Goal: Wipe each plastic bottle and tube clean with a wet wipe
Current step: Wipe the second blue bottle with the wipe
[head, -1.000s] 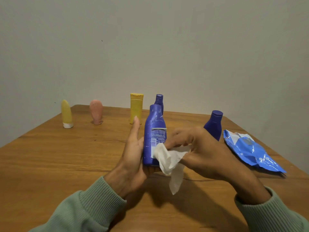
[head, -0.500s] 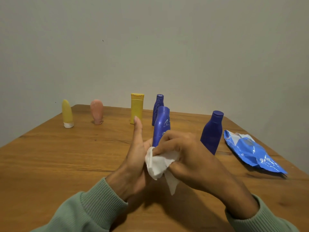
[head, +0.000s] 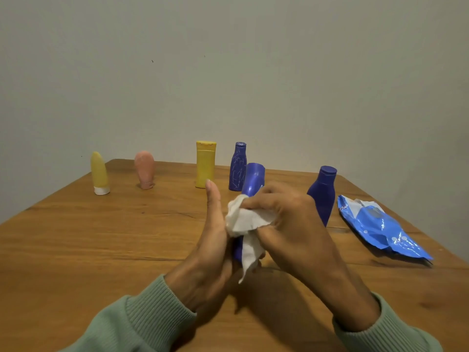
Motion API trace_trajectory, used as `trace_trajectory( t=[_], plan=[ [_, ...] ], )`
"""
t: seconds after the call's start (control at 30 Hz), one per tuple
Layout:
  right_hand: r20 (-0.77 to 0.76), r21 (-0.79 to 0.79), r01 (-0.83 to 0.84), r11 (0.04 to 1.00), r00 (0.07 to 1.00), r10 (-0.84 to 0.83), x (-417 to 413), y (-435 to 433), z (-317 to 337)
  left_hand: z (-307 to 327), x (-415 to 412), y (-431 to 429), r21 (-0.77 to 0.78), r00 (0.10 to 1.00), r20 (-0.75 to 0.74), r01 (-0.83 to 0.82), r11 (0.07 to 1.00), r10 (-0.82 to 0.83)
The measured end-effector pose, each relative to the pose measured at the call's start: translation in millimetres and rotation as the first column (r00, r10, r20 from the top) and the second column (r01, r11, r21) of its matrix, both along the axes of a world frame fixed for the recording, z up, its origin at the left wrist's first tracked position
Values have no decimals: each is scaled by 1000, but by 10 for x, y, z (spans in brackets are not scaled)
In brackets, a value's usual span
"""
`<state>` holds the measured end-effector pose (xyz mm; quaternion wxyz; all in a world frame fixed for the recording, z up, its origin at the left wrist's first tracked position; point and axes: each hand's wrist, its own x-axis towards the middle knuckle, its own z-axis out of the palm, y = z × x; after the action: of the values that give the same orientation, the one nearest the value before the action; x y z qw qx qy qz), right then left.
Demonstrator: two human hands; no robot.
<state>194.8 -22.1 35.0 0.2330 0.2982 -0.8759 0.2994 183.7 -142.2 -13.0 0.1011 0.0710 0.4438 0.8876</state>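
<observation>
A blue plastic bottle stands tilted at the table's middle, its lower half hidden between my hands. My left hand grips its base from the left, index finger straight up. My right hand presses a crumpled white wet wipe against the bottle's body. Behind stand a yellow tube, a pink tube, a yellow bottle and a small blue bottle. Another blue bottle stands to the right, just behind my right hand.
A blue wet-wipe pack lies flat at the right side of the wooden table. A plain wall closes in behind and to the right of the table.
The held bottle has turned and tipped back, so its label no longer faces me. My right hand has moved the wipe left and up across the bottle's body.
</observation>
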Motion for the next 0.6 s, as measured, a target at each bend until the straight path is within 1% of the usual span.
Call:
trace_trajectory(
  t=[0.07, 0.13, 0.2, 0.27, 0.33, 0.4, 0.5, 0.6],
  plan=[
    [-52, -66, 62, 996, 997, -65, -54, 17, -16, -20, -2, 37, -50, 1000, -8, 6, 999, -6],
    [-43, -67, 67, 996, 997, -70, -64, 25, -5, -53, -12, 43, -17, 1000, -12, 27, 999, -27],
    [11, -9, 6, 1000, 1000, -6, -5, 9, 28, -22, 2, -4, 23, 1000, 6, -6, 1000, 6],
    [57, 92, -83, 992, 995, 78, 79, -26, 50, 39, -6, -60, 32, 1000, 20, 4, 999, -5],
    [77, 183, -152, 971, 987, 140, 137, -66, 62, 92, -23, -97, 95, 999, 34, 25, 995, -28],
    [95, 209, -182, 961, 982, 165, 133, -52, 87, 104, -23, -126, 154, 998, 41, 48, 987, -55],
    [110, 123, -188, 975, 978, 175, 73, 26, 115, 65, -26, -144, 134, 995, 31, 85, 987, -90],
    [85, 3, -139, 990, 987, 138, 2, 58, 90, 62, -32, -166, 129, 994, 23, 102, 986, -106]
  ],
)
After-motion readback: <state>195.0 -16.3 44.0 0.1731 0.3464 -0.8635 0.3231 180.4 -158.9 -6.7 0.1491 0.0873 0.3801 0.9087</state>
